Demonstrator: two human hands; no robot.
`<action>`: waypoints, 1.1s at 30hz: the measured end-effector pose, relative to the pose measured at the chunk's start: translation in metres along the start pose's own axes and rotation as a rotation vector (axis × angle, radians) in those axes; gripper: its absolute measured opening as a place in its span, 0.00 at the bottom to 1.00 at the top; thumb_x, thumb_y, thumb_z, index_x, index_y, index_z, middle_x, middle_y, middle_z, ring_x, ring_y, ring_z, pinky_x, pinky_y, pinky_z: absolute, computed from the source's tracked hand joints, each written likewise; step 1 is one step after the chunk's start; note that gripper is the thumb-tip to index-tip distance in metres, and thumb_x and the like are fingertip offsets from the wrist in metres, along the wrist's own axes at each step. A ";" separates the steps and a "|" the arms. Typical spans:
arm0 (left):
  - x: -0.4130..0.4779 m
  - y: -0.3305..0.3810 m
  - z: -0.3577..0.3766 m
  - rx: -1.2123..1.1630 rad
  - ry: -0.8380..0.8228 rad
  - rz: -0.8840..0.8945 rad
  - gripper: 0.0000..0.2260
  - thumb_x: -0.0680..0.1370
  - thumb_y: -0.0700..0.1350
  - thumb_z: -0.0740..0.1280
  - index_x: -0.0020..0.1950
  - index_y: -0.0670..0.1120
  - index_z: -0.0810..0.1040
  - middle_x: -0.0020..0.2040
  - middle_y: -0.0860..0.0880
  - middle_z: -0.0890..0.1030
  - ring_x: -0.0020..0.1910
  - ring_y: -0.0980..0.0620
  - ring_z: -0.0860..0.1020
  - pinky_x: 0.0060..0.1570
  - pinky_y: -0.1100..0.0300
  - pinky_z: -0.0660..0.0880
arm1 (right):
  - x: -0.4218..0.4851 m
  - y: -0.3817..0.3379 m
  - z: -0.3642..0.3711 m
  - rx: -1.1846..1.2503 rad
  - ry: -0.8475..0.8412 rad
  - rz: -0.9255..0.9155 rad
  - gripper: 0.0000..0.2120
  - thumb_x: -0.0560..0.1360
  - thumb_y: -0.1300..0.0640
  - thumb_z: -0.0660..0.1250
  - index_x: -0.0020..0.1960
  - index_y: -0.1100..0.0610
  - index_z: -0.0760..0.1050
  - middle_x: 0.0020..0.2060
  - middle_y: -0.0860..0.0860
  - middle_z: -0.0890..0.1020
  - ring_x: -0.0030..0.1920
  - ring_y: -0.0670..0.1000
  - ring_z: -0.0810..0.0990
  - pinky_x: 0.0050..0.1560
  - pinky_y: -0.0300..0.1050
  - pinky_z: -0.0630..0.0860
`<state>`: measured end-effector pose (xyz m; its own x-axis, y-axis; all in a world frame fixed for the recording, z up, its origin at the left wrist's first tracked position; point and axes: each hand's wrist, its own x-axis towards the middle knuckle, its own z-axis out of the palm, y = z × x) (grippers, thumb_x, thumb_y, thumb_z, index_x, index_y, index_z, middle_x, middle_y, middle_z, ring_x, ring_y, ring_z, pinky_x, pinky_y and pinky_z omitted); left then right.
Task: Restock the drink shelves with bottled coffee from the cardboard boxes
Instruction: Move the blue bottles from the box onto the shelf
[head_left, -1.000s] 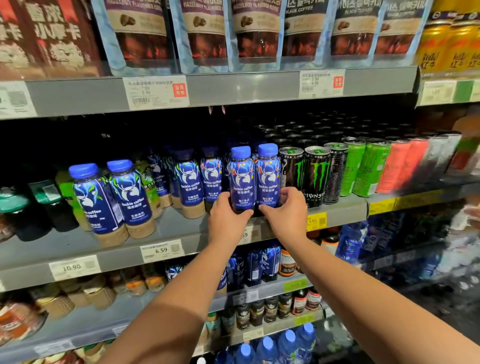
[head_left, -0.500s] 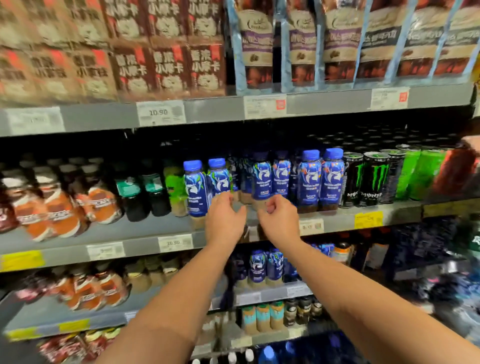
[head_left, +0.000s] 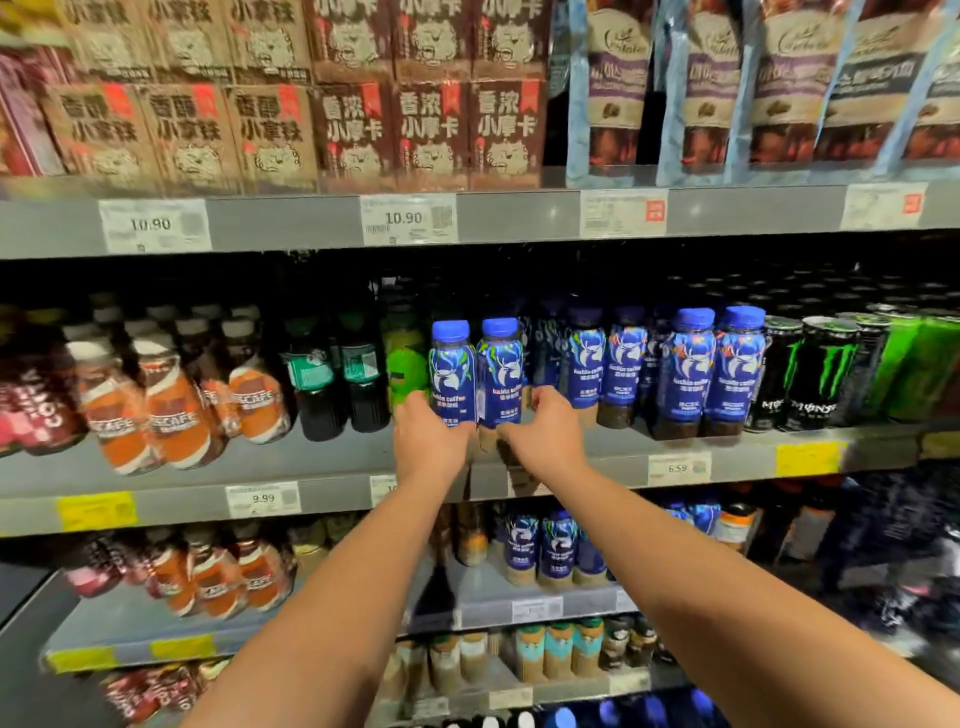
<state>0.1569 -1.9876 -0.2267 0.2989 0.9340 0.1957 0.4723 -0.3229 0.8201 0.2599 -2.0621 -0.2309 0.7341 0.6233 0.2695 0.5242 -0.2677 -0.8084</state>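
I am on the facing step: two coffee bottles stand side by side at the front of the middle shelf (head_left: 332, 467), and I hold one in each hand. My left hand (head_left: 430, 441) has its fingers curled round the foot of the left bottle (head_left: 451, 371). My right hand (head_left: 545, 435) is clamped the same way low on the right bottle (head_left: 501, 366). Both bottles are upright, touching each other, labels out.

Next, I judge, I should square them to the shelf lip and let go without tipping them, then fetch more. No cardboard box is in view, so that means turning away.

A green bottle (head_left: 408, 370) stands just beside my left knuckles, so there is little room that side. To the right a deeper row of blue bottles leaves a gap, then another front pair (head_left: 719, 364) sits against the black cans (head_left: 821, 371). The gap behind looks like the place to fill.
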 end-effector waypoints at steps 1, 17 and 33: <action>0.004 -0.001 0.002 0.000 -0.010 -0.002 0.24 0.71 0.47 0.74 0.61 0.40 0.70 0.59 0.41 0.73 0.58 0.41 0.74 0.53 0.51 0.71 | 0.003 -0.001 0.003 0.014 -0.017 -0.004 0.13 0.70 0.55 0.72 0.49 0.57 0.70 0.48 0.55 0.78 0.49 0.56 0.77 0.44 0.46 0.70; 0.019 -0.010 0.022 -0.153 -0.050 0.032 0.26 0.65 0.44 0.79 0.56 0.46 0.70 0.54 0.49 0.81 0.50 0.50 0.79 0.49 0.58 0.74 | 0.021 0.026 0.009 0.024 -0.030 -0.018 0.20 0.64 0.54 0.76 0.53 0.55 0.75 0.49 0.51 0.84 0.49 0.52 0.80 0.47 0.44 0.75; 0.003 0.023 0.089 -0.182 -0.101 0.136 0.24 0.65 0.46 0.78 0.57 0.46 0.74 0.53 0.48 0.76 0.50 0.50 0.77 0.52 0.54 0.75 | 0.024 0.070 -0.057 -0.045 0.089 0.041 0.15 0.64 0.52 0.75 0.47 0.51 0.74 0.37 0.42 0.79 0.43 0.49 0.80 0.46 0.43 0.74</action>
<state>0.2425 -2.0053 -0.2552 0.4354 0.8608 0.2635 0.2675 -0.4032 0.8752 0.3389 -2.1074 -0.2513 0.7895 0.5441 0.2841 0.5106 -0.3252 -0.7960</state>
